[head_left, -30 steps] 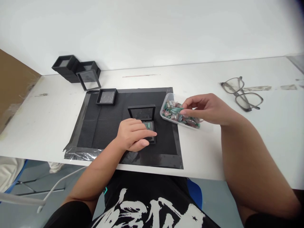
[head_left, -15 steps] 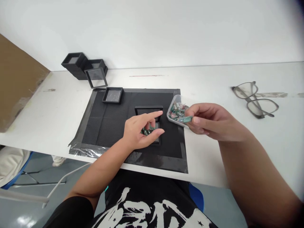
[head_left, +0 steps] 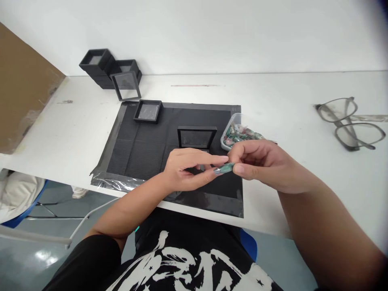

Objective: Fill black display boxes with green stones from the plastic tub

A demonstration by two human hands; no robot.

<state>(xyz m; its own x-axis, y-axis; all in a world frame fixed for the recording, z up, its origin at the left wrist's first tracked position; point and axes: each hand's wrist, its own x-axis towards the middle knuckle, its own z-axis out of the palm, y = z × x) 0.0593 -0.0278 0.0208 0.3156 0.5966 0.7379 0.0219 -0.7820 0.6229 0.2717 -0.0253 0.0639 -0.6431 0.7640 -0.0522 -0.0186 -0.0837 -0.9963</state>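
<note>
My right hand (head_left: 269,165) pinches a glossy green piece (head_left: 224,168), long and tapered like a false nail, between thumb and forefinger. My left hand (head_left: 192,167) meets it from the other side, its thumb and forefinger closing at the piece's left end. Beneath and behind my left hand is a black hinged display case (head_left: 197,138), its clear-windowed lid raised; the lower half is mostly hidden. Just beyond my right hand, a clear plastic tub (head_left: 224,139) holds many similar green, pink and clear pieces, partly covered by my fingers.
Under the work lies a black ribbed mat (head_left: 145,151) taped to the white table. A shallow black case (head_left: 148,111) rests on its far left corner. More black cases (head_left: 101,68) are stacked by the wall, one leaning case (head_left: 126,86) in front. Eyeglasses (head_left: 348,125) lie at right.
My right hand has brought the green piece left, away from the tub. My left hand has moved right, and its spread thumb and forefinger have closed to meet the piece. The view has shifted slightly.
</note>
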